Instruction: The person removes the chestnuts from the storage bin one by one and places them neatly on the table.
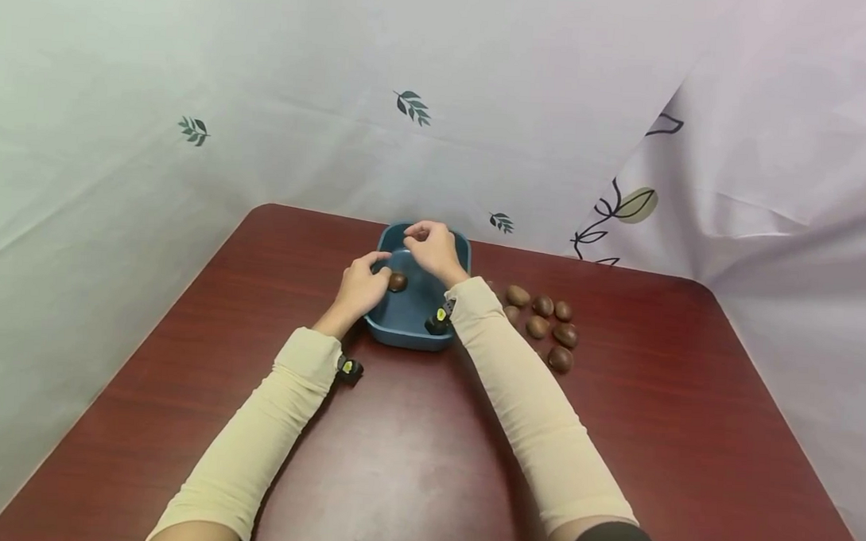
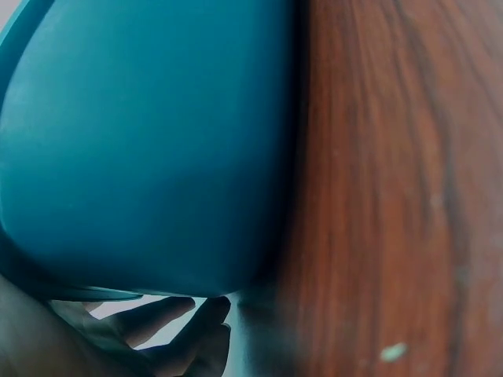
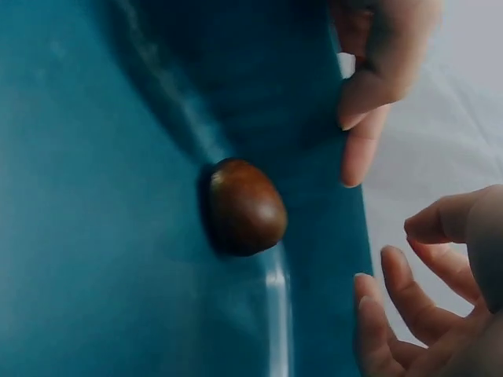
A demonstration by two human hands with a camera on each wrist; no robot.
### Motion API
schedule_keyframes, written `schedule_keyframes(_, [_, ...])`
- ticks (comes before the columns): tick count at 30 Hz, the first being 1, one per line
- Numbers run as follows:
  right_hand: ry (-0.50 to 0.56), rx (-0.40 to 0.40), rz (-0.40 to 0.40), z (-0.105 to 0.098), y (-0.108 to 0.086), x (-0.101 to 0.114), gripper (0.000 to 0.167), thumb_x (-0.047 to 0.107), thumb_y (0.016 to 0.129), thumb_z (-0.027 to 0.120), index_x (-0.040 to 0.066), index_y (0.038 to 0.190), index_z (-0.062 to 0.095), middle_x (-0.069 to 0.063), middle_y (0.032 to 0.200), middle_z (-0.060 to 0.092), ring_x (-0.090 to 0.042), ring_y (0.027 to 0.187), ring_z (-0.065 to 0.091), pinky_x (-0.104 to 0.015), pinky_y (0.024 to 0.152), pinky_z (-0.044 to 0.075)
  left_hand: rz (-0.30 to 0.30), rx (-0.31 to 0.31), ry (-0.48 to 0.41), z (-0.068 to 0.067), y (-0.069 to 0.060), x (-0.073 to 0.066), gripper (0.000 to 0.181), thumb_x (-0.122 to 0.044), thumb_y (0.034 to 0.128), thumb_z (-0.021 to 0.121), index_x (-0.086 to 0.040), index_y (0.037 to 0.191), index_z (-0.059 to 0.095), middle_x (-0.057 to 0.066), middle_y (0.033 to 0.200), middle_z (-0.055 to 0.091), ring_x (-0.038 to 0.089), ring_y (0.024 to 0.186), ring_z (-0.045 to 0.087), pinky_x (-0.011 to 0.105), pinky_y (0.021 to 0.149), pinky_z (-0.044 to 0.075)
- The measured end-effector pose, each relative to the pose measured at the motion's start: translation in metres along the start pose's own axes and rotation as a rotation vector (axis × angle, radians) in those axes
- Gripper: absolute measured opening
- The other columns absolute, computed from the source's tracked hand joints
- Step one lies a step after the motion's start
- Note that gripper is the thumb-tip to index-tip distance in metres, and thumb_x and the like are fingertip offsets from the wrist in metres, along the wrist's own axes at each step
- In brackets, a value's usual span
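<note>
A blue plastic tub (image 1: 405, 341) stands near the far edge of the table, with one glossy brown chestnut (image 1: 397, 282) on its floor by the left wall. My left hand (image 1: 361, 288) grips the tub's left rim, thumb toward the inside; in the left wrist view its fingers (image 2: 185, 338) lie beyond the outer wall. Over the far part of the tub is my right hand (image 1: 434, 251), fingers loosely bent and holding nothing. The right wrist view shows the chestnut (image 3: 247, 207) apart from both hands, touching neither.
Several more chestnuts (image 1: 538, 327) lie on the reddish-brown table (image 1: 398, 460) to the right of the tub, some partly hidden by the right forearm. A pale cloth (image 1: 303, 99) with leaf prints hangs behind the table.
</note>
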State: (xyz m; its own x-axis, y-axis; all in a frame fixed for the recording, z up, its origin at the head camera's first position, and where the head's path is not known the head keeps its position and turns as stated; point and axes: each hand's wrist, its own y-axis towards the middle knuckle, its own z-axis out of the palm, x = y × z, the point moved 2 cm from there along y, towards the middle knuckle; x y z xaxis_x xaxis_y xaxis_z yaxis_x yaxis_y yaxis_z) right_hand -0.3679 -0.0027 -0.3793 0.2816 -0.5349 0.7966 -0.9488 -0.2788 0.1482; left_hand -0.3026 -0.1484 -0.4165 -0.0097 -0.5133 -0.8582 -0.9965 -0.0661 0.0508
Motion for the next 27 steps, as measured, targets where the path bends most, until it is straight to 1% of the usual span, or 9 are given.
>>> schedule_keyframes(2, [-0.033, 0.054, 0.006, 0.002, -0.002, 0.000, 0.020, 0.015, 0.097, 0.062, 0.006, 0.112, 0.072, -0.012, 0.111, 0.068, -0.026, 0.102, 0.063, -0.040, 0.085, 0.051, -0.001, 0.003, -0.002, 0.000, -0.001, -0.001, 0.044, -0.020, 0.0994, 0.046, -0.012, 0.142, 0.055, 0.011, 0.078, 0.053, 0.015, 0.048, 0.028, 0.035, 0.057, 0.033])
schedule_keyframes(5, [-0.090, 0.176, 0.009, 0.005, -0.004, 0.001, 0.023, 0.016, 0.096, 0.063, 0.006, 0.115, 0.071, -0.013, 0.114, 0.068, -0.027, 0.105, 0.063, -0.039, 0.087, 0.051, -0.007, 0.010, -0.001, 0.000, -0.001, -0.002, 0.045, -0.022, 0.0996, 0.045, -0.013, 0.143, 0.053, 0.009, 0.074, 0.053, 0.015, 0.046, 0.028, 0.033, 0.054, 0.033])
schedule_keyframes(8, [-0.143, 0.323, 0.014, 0.009, -0.004, -0.001, 0.028, 0.017, 0.095, 0.064, 0.006, 0.120, 0.070, -0.013, 0.118, 0.069, -0.027, 0.098, 0.066, -0.036, 0.078, 0.053, -0.009, 0.010, -0.004, 0.000, -0.002, -0.003, 0.046, -0.023, 0.1001, 0.045, -0.014, 0.144, 0.052, 0.004, 0.061, 0.047, 0.014, 0.044, 0.029, 0.031, 0.049, 0.032])
schedule_keyframes(10, [-0.164, 0.412, 0.010, 0.012, -0.004, -0.003, 0.032, 0.018, 0.094, 0.065, 0.006, 0.124, 0.069, -0.014, 0.119, 0.069, -0.025, 0.091, 0.068, -0.033, 0.069, 0.054, -0.007, 0.012, -0.010, 0.000, -0.002, -0.003, 0.046, -0.024, 0.1004, 0.044, -0.014, 0.145, 0.051, 0.002, 0.056, 0.045, 0.014, 0.042, 0.030, 0.030, 0.047, 0.032])
schedule_keyframes(13, [-0.188, 0.507, -0.004, 0.014, -0.004, -0.005, 0.037, 0.016, 0.092, 0.068, 0.006, 0.127, 0.067, -0.014, 0.118, 0.069, -0.022, 0.085, 0.067, -0.031, 0.062, 0.052, -0.003, 0.012, -0.016, 0.000, -0.003, -0.002, 0.046, -0.024, 0.1007, 0.045, -0.013, 0.145, 0.051, 0.001, 0.053, 0.044, 0.015, 0.041, 0.030, 0.030, 0.047, 0.033])
schedule_keyframes(16, [-0.209, 0.540, -0.019, 0.016, -0.004, -0.005, 0.041, 0.010, 0.087, 0.073, 0.005, 0.127, 0.067, -0.015, 0.111, 0.070, -0.021, 0.081, 0.065, -0.029, 0.062, 0.052, -0.003, 0.012, -0.012, 0.000, -0.003, -0.002, 0.046, -0.024, 0.1006, 0.044, -0.013, 0.145, 0.051, 0.000, 0.051, 0.042, 0.014, 0.040, 0.030, 0.029, 0.046, 0.033])
schedule_keyframes(21, [-0.248, 0.527, -0.017, 0.020, -0.003, -0.006, 0.046, 0.005, 0.080, 0.080, 0.006, 0.124, 0.069, -0.011, 0.098, 0.071, -0.019, 0.071, 0.063, -0.028, 0.063, 0.054, -0.008, 0.012, -0.007, 0.000, -0.003, -0.002, 0.046, -0.024, 0.1006, 0.044, -0.014, 0.145, 0.052, -0.001, 0.049, 0.039, 0.014, 0.040, 0.029, 0.028, 0.045, 0.031])
schedule_keyframes(24, [-0.257, 0.518, -0.018, 0.021, -0.004, -0.005, 0.046, 0.007, 0.079, 0.081, 0.006, 0.123, 0.069, -0.008, 0.090, 0.070, -0.017, 0.066, 0.061, -0.027, 0.061, 0.053, -0.009, 0.014, -0.013, 0.000, -0.003, -0.001, 0.046, -0.024, 0.1006, 0.045, -0.014, 0.145, 0.052, -0.001, 0.049, 0.040, 0.014, 0.040, 0.029, 0.028, 0.044, 0.031])
schedule_keyframes(27, [-0.250, 0.532, -0.036, 0.022, -0.004, -0.005, 0.044, 0.008, 0.081, 0.080, 0.005, 0.124, 0.069, -0.004, 0.079, 0.066, -0.014, 0.061, 0.057, -0.026, 0.059, 0.050, -0.006, 0.013, -0.018, 0.001, -0.003, 0.000, 0.046, -0.024, 0.1007, 0.044, -0.014, 0.145, 0.052, -0.001, 0.049, 0.041, 0.014, 0.039, 0.029, 0.028, 0.044, 0.031])
